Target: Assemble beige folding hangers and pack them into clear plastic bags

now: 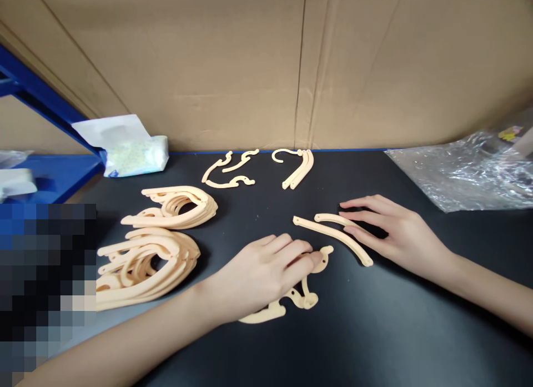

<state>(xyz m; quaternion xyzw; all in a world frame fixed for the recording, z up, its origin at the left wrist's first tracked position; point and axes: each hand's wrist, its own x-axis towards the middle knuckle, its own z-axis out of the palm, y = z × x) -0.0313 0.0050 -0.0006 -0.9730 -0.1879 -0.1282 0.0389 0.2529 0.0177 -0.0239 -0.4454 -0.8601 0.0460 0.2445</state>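
My left hand (266, 273) is bent over several cream plastic hanger parts (308, 301) on the black table. Its curled fingertips rest on one part with a rounded, holed end (323, 262), and the palm hides much of the rest. To the right, my right hand (387, 226) has its fingers apart at the end of a short curved hanger arm (327, 217); its fingertips touch or nearly touch that arm. A longer curved hanger arm (333, 240) lies just in front of it, apart from the left hand.
Two stacks of folded hangers, a rear one (200, 206) and a nearer one (179, 265), stand at the left. Loose notched pieces (225, 183) and arms with a hook (303, 167) lie farther back. A white packet (135, 154) and clear plastic bag (453, 176) flank the table.
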